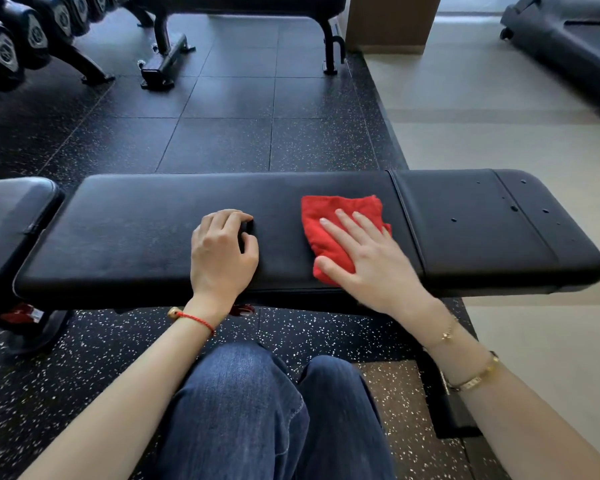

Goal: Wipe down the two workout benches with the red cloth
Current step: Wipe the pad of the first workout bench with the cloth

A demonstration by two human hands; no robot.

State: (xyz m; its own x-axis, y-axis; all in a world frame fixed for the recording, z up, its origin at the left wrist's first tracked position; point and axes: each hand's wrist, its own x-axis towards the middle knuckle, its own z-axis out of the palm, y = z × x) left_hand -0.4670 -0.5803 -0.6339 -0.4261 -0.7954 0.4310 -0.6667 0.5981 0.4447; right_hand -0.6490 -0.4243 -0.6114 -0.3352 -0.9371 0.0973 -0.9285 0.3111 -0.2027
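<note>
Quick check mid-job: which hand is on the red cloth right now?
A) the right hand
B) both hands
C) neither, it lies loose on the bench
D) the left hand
A: the right hand presses flat on the red cloth, while the left hand rests on the bare bench.

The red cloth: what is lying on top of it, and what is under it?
The right hand presses flat on the red cloth, fingers straight. Under it is the black bench pad; the part beneath the cloth is covered.
</note>
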